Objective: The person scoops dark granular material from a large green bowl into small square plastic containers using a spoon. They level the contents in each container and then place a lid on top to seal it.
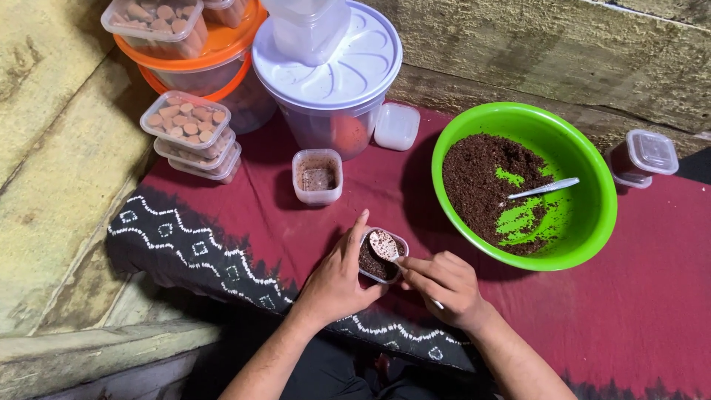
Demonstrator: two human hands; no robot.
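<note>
Brown crumbs are partly filling the small clear tub (379, 261) that the left hand (337, 281) is gripping on the red cloth (644, 296). The right hand (444, 285), fingers closed, is pressing a spoon (384, 245) into them. Plenty of mix is lying in the green bowl (592, 185); one sealed tub (646, 157) is sitting beyond.

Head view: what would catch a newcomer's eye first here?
The bright green bowl at right, half-filled with dark brown crumbs and a spoon lying inside. At bottom centre, the left hand steadies a small clear tub of the same crumbs while the right hand works a coated spoon over it.
</note>
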